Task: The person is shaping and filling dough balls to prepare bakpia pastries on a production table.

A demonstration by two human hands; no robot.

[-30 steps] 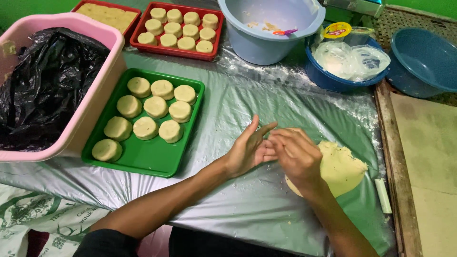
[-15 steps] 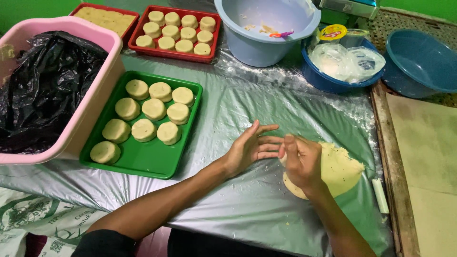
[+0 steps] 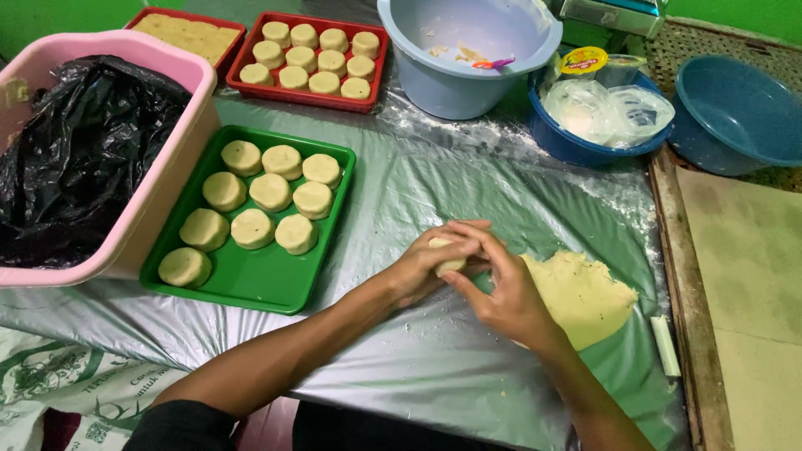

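My left hand (image 3: 422,267) and my right hand (image 3: 499,288) are cupped together around a small pale lump of dough (image 3: 447,259), which shows only between the fingers. Both hands hover over the plastic-covered table (image 3: 468,184). Just right of my right hand lies a flat slab of yellowish dough (image 3: 585,296). To the left, a green tray (image 3: 251,284) holds several round dough cakes (image 3: 271,192).
A pink tub (image 3: 171,179) lined with a black bag stands far left. At the back are two red trays (image 3: 322,98), one with dough cakes, a light blue bucket (image 3: 455,83), a blue bowl of plastic wraps (image 3: 576,142) and a teal basin (image 3: 735,117). A wooden board (image 3: 743,276) borders the right.
My hands were apart with fingers spread beside the slab; now they have closed together around a dough lump. The camera view shifted slightly.
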